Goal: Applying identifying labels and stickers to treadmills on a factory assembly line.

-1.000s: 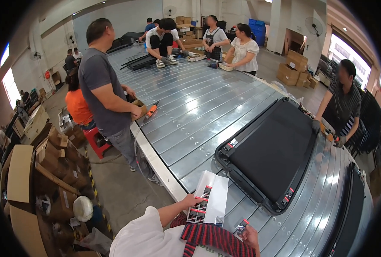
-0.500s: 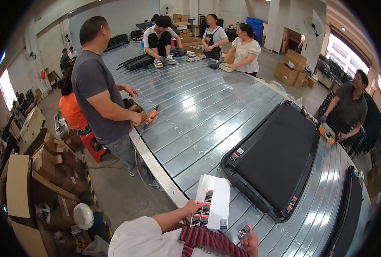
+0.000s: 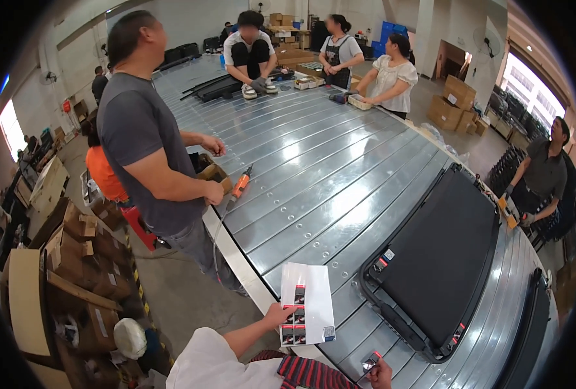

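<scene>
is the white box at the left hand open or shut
Open: the white box has its flap spread out to the right, leaving small red-and-black pieces in view.

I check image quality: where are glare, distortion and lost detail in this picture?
Head view: white glare patches the metal surface; fisheye bending curves its right edge; the left window is burnt out; the black-and-red packet in the right hand is too small for fine detail.

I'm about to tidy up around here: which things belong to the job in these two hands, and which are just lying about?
Seemingly in the job:
- white box, in the left hand
- small red-and-black piece, in the right hand

Seemingly lying about:
- orange tool
- cardboard boxes
- blue crates
</scene>
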